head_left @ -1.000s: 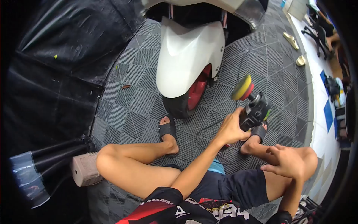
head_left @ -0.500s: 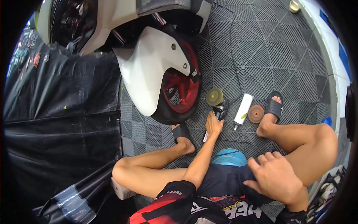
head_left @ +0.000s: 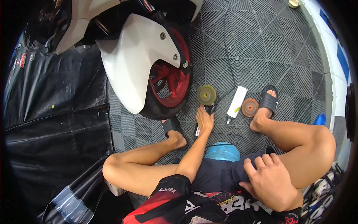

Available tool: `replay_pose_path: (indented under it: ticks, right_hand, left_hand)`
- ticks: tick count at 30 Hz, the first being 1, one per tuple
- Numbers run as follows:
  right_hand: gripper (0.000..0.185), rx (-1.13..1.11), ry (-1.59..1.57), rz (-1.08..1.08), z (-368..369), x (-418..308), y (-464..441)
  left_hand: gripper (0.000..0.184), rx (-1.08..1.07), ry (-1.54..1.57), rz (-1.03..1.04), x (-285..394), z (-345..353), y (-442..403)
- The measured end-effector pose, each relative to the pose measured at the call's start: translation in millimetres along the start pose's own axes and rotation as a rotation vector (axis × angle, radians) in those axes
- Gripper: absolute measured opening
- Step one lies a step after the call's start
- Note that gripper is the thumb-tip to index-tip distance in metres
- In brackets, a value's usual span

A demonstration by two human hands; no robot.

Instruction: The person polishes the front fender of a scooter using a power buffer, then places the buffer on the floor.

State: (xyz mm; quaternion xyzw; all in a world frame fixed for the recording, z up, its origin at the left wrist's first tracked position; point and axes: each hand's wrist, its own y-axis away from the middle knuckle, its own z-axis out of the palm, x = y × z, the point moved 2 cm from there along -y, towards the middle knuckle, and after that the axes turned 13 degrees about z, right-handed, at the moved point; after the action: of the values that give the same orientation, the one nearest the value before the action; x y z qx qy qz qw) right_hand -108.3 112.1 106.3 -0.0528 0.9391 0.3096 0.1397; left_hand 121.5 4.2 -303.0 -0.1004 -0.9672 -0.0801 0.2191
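Observation:
My left hand (head_left: 204,118) is wrapped round the body of a black polisher (head_left: 210,108), low over the floor beside the front wheel. A round yellow pad (head_left: 206,95) on its head faces up. Near my right thigh my right hand (head_left: 269,178) hangs with its fingers apart and slightly bent, holding nothing. Right of the polisher lie a white bottle (head_left: 237,101) with a pointed nozzle and a round orange pad (head_left: 250,107).
The white fender (head_left: 128,61) and red-rimmed wheel (head_left: 171,87) of a motorbike stand at upper left. A black sheet (head_left: 56,89) covers the left side. A blue round seat (head_left: 222,152) is under me. A cable (head_left: 228,48) crosses the patterned floor mat (head_left: 276,48).
The view has turned towards the wheel's side. My left hand has lowered the polisher from near my right foot to the floor beside the wheel. The bottle and orange pad have come into view.

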Motion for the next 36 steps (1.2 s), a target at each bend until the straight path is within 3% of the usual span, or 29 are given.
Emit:
replay_pose_path:
  ticks: [2, 4, 9, 12, 17, 36]
  right_hand:
    - [0.055, 0.024, 0.032, 0.014, -3, -2, -4]
    - [0.056, 0.034, 0.047, 0.025, -5, -4, -8]
    - [0.054, 0.026, 0.017, -0.027, -5, -11, -12]
    - [0.053, 0.001, 0.045, -0.045, -5, -15, -14]
    - [0.052, 0.03, 0.057, -0.024, -4, -14, -17]
    - [0.053, 0.011, 0.036, 0.047, 5, -7, -9]
  left_hand:
    - [0.088, -0.052, 0.071, -0.006, 1, -14, -5]
    - [0.109, -0.029, 0.091, 0.04, 6, -37, -12]
    - [0.129, 0.251, 0.104, 0.216, 23, -72, -38]
    - [0.123, 0.217, 0.094, 0.372, 31, -81, -59]
    - [0.115, 0.154, 0.069, 0.456, 35, -85, -71]
    - [0.103, 0.162, 0.129, 0.344, 37, -73, -71]
